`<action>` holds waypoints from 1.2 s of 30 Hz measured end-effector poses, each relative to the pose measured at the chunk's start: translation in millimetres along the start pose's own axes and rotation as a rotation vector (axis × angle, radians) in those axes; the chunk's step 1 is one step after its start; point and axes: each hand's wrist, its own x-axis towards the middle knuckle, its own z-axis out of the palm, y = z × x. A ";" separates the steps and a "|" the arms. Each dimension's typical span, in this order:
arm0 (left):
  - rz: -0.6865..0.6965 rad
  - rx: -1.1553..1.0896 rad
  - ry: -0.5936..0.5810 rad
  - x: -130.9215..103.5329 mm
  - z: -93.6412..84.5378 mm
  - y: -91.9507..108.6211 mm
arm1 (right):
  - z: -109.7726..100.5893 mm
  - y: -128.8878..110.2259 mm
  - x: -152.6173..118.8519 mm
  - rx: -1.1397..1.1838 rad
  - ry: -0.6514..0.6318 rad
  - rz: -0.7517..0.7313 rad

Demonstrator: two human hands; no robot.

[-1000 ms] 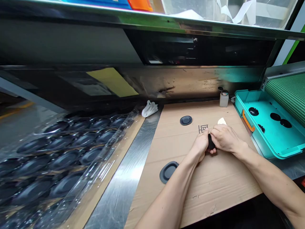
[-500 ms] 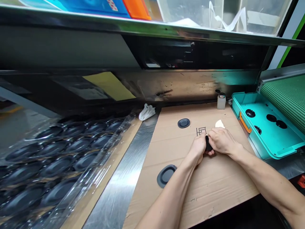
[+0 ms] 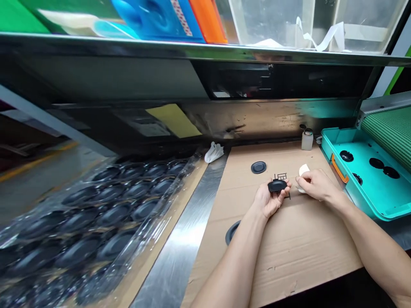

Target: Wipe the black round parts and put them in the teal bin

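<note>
My left hand (image 3: 263, 200) is closed round a small black oval cap-like part (image 3: 277, 185), its smooth face turned up. To the right, my right hand (image 3: 321, 185) pinches a white piece of cloth or paper (image 3: 303, 169), which shows above and below the fingertips. Both hands are over a cardboard sheet (image 3: 308, 239), a short gap between them. Beyond the left hand lies a dark grey oval piece (image 3: 258, 167). Another dark piece (image 3: 231, 233) is partly hidden by my left forearm.
On the left, black oval parts (image 3: 111, 214) fill a clear plastic tray. A crumpled white cloth (image 3: 214, 152) and a small dispenser bottle (image 3: 307, 139) stand at the back. The turquoise bin (image 3: 385, 209) at right holds several black discs, beside a green conveyor belt (image 3: 393, 128).
My hands were together round the black part. Now my right hand has moved right onto the white piece, while my left keeps the part. The view has shifted a little.
</note>
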 end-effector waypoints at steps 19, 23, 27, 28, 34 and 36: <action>0.348 -0.003 -0.069 22.6 -3.7 -20.2 | 30.2 -31.9 -7.8 0.013 0.091 -0.138; 0.351 -0.019 -0.127 24.3 -3.7 -25.1 | 40.0 -42.1 -9.1 -0.161 0.088 -0.081; 0.347 -0.004 -0.068 23.6 -2.6 -25.7 | 42.5 -35.4 -6.8 -0.232 0.062 -0.101; 0.335 0.002 -0.057 23.2 -2.7 -25.3 | 43.5 -33.1 -6.1 -0.231 0.062 -0.144; 0.367 0.028 -0.051 20.8 -5.1 -20.4 | 40.2 -1.5 8.0 -0.077 0.231 -0.019; 0.358 0.020 -0.043 21.9 -4.6 -20.3 | 35.2 5.9 9.5 0.083 0.294 -0.013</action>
